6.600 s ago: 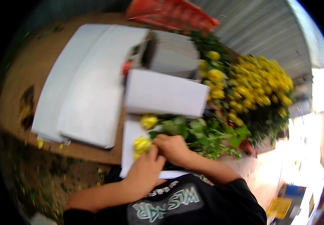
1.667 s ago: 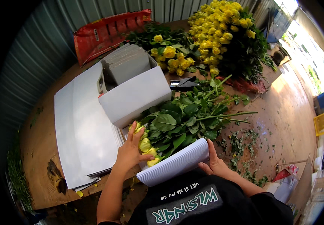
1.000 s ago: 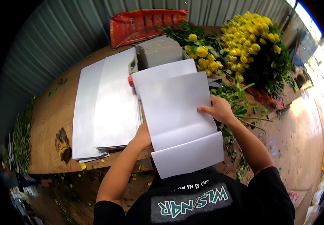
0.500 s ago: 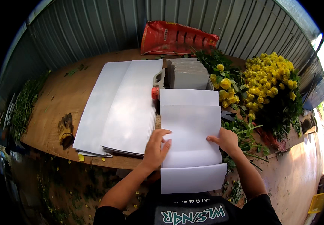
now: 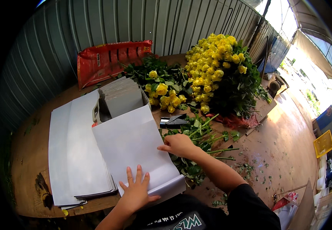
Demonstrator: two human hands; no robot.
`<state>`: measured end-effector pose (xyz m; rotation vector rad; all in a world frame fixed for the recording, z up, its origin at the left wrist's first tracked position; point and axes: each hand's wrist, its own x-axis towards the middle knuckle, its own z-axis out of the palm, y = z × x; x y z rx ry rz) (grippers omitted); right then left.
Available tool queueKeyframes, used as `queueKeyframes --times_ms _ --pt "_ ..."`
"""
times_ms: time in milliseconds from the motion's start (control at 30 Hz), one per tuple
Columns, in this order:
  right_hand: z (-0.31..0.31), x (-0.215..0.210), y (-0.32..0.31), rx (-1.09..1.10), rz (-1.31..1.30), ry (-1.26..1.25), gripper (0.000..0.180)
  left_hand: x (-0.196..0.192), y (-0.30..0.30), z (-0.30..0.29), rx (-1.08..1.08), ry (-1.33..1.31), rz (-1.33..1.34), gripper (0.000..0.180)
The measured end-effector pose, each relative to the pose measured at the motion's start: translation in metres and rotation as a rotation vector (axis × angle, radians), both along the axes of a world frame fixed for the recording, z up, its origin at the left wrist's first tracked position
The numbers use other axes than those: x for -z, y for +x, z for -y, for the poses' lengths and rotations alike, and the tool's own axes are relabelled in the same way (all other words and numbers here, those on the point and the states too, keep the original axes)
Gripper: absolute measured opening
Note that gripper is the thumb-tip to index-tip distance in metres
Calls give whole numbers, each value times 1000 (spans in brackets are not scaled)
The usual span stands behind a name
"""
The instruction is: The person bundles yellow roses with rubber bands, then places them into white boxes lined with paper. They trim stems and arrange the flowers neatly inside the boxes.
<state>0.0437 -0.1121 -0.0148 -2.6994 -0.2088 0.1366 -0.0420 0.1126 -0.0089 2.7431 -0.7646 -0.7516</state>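
A large white paper sheet lies before me, its near edge folded up into a raised strip. My left hand presses flat on the sheet's near part, fingers spread. At the sheet's right edge my right hand is closed, its thumb on top of the paper and the other fingers curled and partly hidden. To the left rests a stack of white sheets. Behind the folded sheet stands a container of upright grey boards, beside a pale handle mostly covered by paper.
Yellow roses form a big bunch at the back, with a smaller group nearer. Cut green stems lie right of the sheet, near a black object. A red bag leans on the metal wall; a glove lies left.
The view has swung right. My left hand has flattened out on the sheet. The sheet's far part shows no crease now, and its near strip stands folded up.
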Motion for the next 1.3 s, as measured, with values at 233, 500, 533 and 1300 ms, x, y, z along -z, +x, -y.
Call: queueKeyframes --times_ms 233,500,533,1300 --pt "155 6 76 496 235 187 25 2 1 0 -11 -7 17 90" --pt "280 95 130 749 430 -203 31 1 3 1 2 11 6 87" --pt "283 92 139 801 484 -180 29 -4 4 2 10 23 -4 86" --pt "294 84 138 264 275 -305 42 -12 8 8 -26 39 -58 86"
